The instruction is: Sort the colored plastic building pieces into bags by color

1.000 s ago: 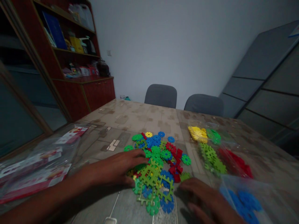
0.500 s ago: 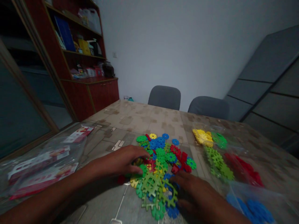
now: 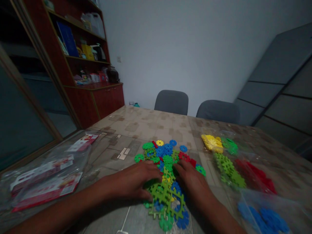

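Observation:
A loose pile of plastic interlocking building pieces [image 3: 168, 159] lies on the table in front of me, mixing green, blue, red and yellow. My left hand [image 3: 140, 178] reaches over the pile's left side, thumb and fingers apart, near light-green square pieces [image 3: 161, 193]. On the other side, my right hand [image 3: 191, 177] lies over the pile with its fingers stretched out, beside red pieces [image 3: 184, 156] and a green disc [image 3: 200, 169]. Its fingertips touch or hover just above green discs [image 3: 167, 160]; I cannot tell which. Pieces under both palms are hidden.
At right, clear bags hold yellow [image 3: 212, 143], green [image 3: 230, 146], light-green [image 3: 229, 170], red [image 3: 255, 175] and blue pieces [image 3: 263, 216]. Plastic packaging with printed cards [image 3: 48, 178] lies at left. Two grey chairs [image 3: 172, 100] stand behind the table [image 3: 136, 122].
My right hand has moved forward and left over the red pieces. My left hand has come slightly nearer to me and right, and a green disc now shows at the pile's left edge.

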`<state>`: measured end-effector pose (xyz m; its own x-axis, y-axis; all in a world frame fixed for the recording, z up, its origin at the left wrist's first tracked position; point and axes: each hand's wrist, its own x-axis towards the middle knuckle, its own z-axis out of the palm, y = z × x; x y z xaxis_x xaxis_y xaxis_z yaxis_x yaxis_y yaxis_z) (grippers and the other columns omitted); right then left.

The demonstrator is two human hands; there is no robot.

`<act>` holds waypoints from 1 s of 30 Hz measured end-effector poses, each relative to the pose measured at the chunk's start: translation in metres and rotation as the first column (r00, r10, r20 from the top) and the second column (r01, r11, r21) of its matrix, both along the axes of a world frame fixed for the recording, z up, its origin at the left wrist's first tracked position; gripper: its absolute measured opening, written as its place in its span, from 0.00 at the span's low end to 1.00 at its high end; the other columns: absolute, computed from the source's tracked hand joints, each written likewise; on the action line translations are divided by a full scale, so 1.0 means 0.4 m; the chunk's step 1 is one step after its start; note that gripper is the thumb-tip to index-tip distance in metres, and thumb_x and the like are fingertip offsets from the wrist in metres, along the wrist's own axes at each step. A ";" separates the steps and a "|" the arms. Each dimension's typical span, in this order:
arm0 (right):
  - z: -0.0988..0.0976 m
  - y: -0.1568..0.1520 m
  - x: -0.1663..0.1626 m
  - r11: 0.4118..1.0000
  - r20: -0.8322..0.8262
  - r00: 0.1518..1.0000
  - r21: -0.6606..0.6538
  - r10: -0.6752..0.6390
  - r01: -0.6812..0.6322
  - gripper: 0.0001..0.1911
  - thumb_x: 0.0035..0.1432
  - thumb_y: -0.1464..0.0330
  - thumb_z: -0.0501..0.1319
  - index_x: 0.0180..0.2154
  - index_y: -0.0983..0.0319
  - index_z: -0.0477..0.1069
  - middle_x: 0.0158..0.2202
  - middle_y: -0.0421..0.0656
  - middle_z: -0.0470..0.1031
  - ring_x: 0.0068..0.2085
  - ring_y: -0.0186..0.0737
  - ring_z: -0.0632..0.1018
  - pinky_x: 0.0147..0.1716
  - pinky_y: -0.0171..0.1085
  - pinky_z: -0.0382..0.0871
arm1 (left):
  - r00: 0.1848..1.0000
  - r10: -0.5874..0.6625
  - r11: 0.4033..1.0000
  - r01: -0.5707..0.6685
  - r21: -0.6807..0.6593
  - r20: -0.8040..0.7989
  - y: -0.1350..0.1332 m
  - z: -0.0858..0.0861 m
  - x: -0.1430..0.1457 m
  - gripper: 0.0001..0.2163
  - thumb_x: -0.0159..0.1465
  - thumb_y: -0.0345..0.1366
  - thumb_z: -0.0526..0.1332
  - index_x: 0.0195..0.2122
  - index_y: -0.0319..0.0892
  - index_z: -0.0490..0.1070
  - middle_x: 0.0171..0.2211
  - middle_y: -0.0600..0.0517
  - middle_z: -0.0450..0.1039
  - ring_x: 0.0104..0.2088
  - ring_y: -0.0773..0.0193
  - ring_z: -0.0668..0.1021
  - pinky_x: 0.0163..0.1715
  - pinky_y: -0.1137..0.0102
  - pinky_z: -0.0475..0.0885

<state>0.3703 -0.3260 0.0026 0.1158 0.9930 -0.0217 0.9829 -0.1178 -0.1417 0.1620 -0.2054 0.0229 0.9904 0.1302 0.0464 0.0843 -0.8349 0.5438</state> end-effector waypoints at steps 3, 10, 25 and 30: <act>0.006 -0.010 0.004 1.000 -0.049 0.999 0.019 0.000 0.001 0.12 0.67 0.72 0.54 0.43 0.59 0.76 0.45 0.47 0.77 0.43 0.44 0.79 0.38 0.36 0.69 | 0.998 0.060 0.995 -0.059 -0.082 0.006 0.011 0.004 -0.001 0.20 0.62 0.33 0.71 0.54 0.50 0.71 0.52 0.48 0.74 0.53 0.52 0.74 0.54 0.58 0.67; 0.023 -0.038 0.023 0.978 -0.490 0.861 0.208 0.134 -0.034 0.12 0.69 0.65 0.54 0.41 0.60 0.76 0.41 0.45 0.79 0.44 0.44 0.77 0.45 0.41 0.67 | 0.991 0.058 0.985 -0.037 -0.168 0.119 0.024 -0.003 0.012 0.31 0.58 0.38 0.73 0.62 0.53 0.65 0.57 0.47 0.70 0.57 0.49 0.71 0.58 0.55 0.64; -0.022 -0.042 -0.040 0.992 -0.727 0.685 0.118 0.052 0.050 0.08 0.53 0.71 0.60 0.38 0.60 0.70 0.27 0.37 0.69 0.29 0.36 0.71 0.29 0.35 0.60 | 0.970 0.005 0.990 0.030 -0.139 0.243 0.007 -0.021 0.012 0.33 0.65 0.37 0.69 0.67 0.59 0.54 0.56 0.48 0.65 0.55 0.51 0.70 0.56 0.57 0.66; -0.029 -0.050 -0.028 0.995 -0.776 0.630 0.080 0.026 0.057 0.07 0.57 0.67 0.59 0.39 0.61 0.70 0.28 0.38 0.69 0.29 0.38 0.71 0.29 0.36 0.63 | 0.965 -0.026 0.982 0.073 -0.174 0.259 0.022 0.000 0.014 0.26 0.67 0.36 0.66 0.64 0.57 0.60 0.56 0.48 0.65 0.55 0.53 0.70 0.56 0.57 0.66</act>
<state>0.3591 -0.3459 -0.0091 0.1130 0.9933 -0.0241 0.5028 -0.0781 -0.8608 0.1677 -0.1966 0.0227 0.9542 0.1105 0.2780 -0.1158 -0.7203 0.6839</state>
